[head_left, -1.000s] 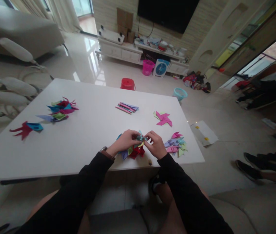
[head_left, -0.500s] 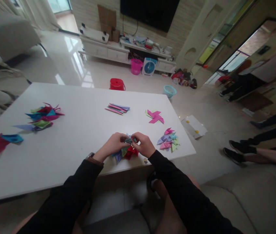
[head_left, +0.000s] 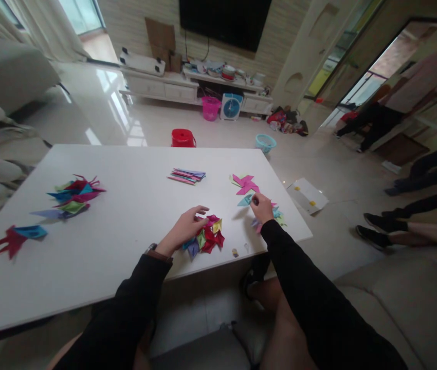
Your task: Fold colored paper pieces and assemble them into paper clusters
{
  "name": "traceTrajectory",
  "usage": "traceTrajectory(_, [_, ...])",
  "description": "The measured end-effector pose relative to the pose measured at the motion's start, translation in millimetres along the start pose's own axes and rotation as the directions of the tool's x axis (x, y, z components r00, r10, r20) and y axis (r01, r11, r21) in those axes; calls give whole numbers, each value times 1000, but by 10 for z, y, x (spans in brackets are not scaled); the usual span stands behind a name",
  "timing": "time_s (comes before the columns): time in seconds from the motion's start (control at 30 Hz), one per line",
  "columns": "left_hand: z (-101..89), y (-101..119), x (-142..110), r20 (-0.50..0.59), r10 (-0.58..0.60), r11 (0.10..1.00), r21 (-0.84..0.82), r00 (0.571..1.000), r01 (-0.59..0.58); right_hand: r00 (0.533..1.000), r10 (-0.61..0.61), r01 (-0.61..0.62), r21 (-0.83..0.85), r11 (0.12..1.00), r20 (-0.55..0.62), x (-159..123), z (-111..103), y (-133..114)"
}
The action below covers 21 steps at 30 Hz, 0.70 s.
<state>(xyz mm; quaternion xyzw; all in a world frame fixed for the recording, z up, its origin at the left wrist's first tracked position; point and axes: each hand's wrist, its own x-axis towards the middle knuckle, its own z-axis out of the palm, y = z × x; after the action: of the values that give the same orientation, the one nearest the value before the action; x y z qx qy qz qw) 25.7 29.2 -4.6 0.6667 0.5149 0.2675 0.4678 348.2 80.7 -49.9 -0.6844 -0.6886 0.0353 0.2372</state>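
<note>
My right hand (head_left: 261,207) pinches a light-blue folded paper piece (head_left: 244,201), held above the near right part of the table. Partly hidden under that hand lies a pile of pastel folded papers (head_left: 279,216). My left hand (head_left: 188,226) is open, its fingers loosely stretched at the left edge of a bright heap of folded papers (head_left: 211,237) in red, yellow, green and purple. It seems to hold nothing. Farther back is a pink pinwheel-shaped fold (head_left: 243,184) with some light green under it. Narrow folded strips (head_left: 187,176) sit stacked at the table's middle.
On the white table's (head_left: 106,257) left side are folded-paper clusters (head_left: 74,192) and a red-and-blue pair (head_left: 16,237). A small sticker (head_left: 235,252) is by the front edge. Beyond stand a red bucket (head_left: 183,137) and a light-blue basket (head_left: 265,143). Other people's legs show at right.
My right hand has parted from the left and moved right with the light-blue folded paper. My left hand has let go and opened, uncovering more of the bright heap.
</note>
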Motion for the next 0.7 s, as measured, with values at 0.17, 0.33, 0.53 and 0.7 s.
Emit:
traceTrajectory(0.17, [-56,-86,-20,-35,65,998,29,997,-64,997,68,-62,-139,988,41,19,53,374])
traceTrajectory(0.33, [-154,-115,-106,-75,78,996,39,994,-75,992,81,-59,-215,975,96,-31,145,424])
traceTrajectory(0.53, [-246,-153,-174,-63,77,994,77,995,-72,979,154,-110,-297,948,131,-99,151,599])
traceTrajectory(0.7, [-283,-170,-231,-69,94,992,87,993,-88,985,139,-106,-288,952,98,-123,94,571])
